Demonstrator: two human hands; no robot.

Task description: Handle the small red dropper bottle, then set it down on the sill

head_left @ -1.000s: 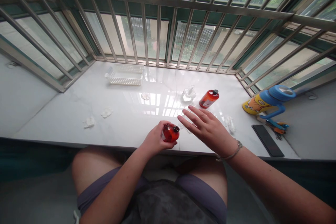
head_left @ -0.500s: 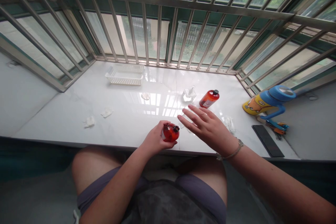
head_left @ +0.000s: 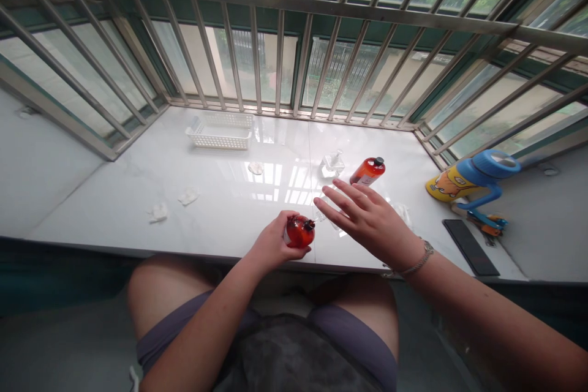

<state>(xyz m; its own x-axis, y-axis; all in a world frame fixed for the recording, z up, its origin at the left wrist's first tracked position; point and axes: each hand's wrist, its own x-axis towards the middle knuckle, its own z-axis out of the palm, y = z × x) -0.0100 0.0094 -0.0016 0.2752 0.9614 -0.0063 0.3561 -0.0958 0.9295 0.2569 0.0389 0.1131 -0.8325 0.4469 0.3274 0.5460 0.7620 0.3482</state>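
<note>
My left hand [head_left: 272,245] is wrapped round a small orange-red bottle [head_left: 299,232] near the front edge of the white marble sill [head_left: 138,196]. Its dark neck points right. My right hand [head_left: 367,220] hovers just right of the bottle, palm down, fingers spread and holding nothing. A metal bracelet circles that wrist. Beyond the right hand lies a second orange bottle [head_left: 367,171] with a black cap, on its side. Next to that stands a small clear pump bottle [head_left: 332,163].
A white plastic basket [head_left: 220,130] sits at the back left by the window bars. Crumpled white wipes [head_left: 157,213] lie left, another wipe [head_left: 404,213] right of my hand. A yellow-and-blue bottle [head_left: 468,179] and a black phone [head_left: 471,247] lie far right.
My right hand has lifted slightly and drifted a little right and away; the left hand and its bottle have stayed in place.
</note>
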